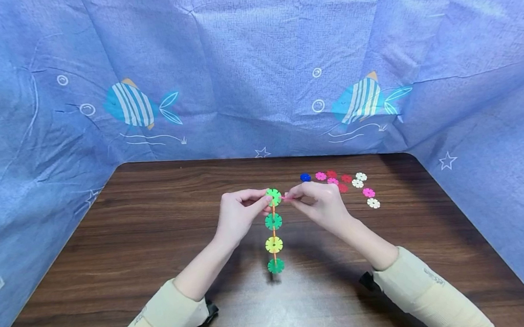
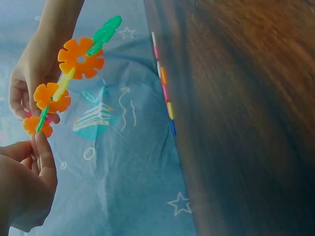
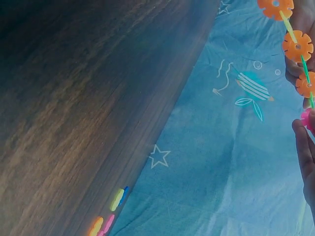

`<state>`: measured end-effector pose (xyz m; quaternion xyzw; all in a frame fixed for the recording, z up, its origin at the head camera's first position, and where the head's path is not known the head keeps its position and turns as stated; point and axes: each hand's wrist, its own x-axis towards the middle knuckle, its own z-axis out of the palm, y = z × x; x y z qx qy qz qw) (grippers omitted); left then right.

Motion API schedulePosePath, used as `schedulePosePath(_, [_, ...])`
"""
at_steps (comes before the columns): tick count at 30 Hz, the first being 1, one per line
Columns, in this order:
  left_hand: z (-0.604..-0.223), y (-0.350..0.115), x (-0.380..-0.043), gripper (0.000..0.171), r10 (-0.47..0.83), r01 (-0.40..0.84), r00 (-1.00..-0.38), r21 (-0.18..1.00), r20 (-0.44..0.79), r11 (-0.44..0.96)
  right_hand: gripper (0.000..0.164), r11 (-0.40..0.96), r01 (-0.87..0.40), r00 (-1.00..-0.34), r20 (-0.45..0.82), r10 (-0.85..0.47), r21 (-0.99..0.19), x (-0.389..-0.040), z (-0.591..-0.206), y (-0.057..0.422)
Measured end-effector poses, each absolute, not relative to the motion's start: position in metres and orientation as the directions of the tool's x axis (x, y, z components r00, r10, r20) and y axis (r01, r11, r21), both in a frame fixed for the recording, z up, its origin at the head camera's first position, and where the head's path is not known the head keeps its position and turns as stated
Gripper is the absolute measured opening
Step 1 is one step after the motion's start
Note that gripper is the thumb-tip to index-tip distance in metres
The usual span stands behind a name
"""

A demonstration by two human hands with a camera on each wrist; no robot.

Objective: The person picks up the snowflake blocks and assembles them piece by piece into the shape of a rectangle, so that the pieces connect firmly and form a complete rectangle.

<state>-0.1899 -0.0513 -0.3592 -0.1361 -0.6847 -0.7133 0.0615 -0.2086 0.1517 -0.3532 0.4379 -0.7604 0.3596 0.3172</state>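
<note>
A chain of slotted plastic discs hangs upright in the head view, with a light green disc (image 1: 273,197) on top. Below come a green disc (image 1: 273,221), a yellow disc (image 1: 274,244) and a darker green disc (image 1: 276,266). Orange discs (image 2: 81,59) link them crosswise, edge-on from the head but broad in the left wrist view. Thumb and fingers of my left hand (image 1: 238,214) pinch the top disc by its left edge. My right hand (image 1: 323,205) pinches a pink disc (image 3: 307,119), right at the top disc's right edge; fingers cover much of it.
Loose discs lie on the brown wooden table (image 1: 112,257) behind my right hand: a blue disc (image 1: 305,177), several pink and red ones, and white discs such as one at the right (image 1: 373,203). A blue fish-print cloth (image 1: 255,71) surrounds the table's back and sides.
</note>
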Motion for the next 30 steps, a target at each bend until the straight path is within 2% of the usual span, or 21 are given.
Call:
schedulePosePath(12, [-0.364, -0.055, -0.189, 0.019, 0.142, 0.284, -0.949, 0.959, 0.280, 0.006, 0.023, 0.314, -0.910, -0.396, 0.798, -0.454, -0.272, -0.206, -0.357, 0.149])
schedulePosePath(15, [-0.366, -0.056, -0.190, 0.022, 0.173, 0.275, -0.947, 0.962, 0.270, 0.004, 0.021, 0.318, -0.904, -0.410, 0.786, -0.462, -0.285, -0.208, -0.358, 0.150])
schedulePosePath(19, [-0.366, -0.055, -0.191, 0.026, 0.207, 0.270, -0.941, 0.963, 0.269, -0.022, 0.019, 0.329, -0.881, -0.464, 0.751, -0.470, -0.339, -0.211, -0.358, 0.152])
schedulePosePath(24, [-0.365, -0.056, -0.193, 0.025, 0.208, 0.298, -0.932, 0.954, 0.296, -0.020, 0.023, 0.315, -0.868, -0.493, 0.732, -0.470, -0.383, -0.214, -0.359, 0.159])
schedulePosePath(30, [-0.363, -0.061, -0.196, 0.023, 0.196, 0.299, -0.936, 0.954, 0.293, 0.002, 0.032, 0.401, -0.860, -0.497, 0.701, -0.511, -0.317, -0.225, -0.360, 0.179])
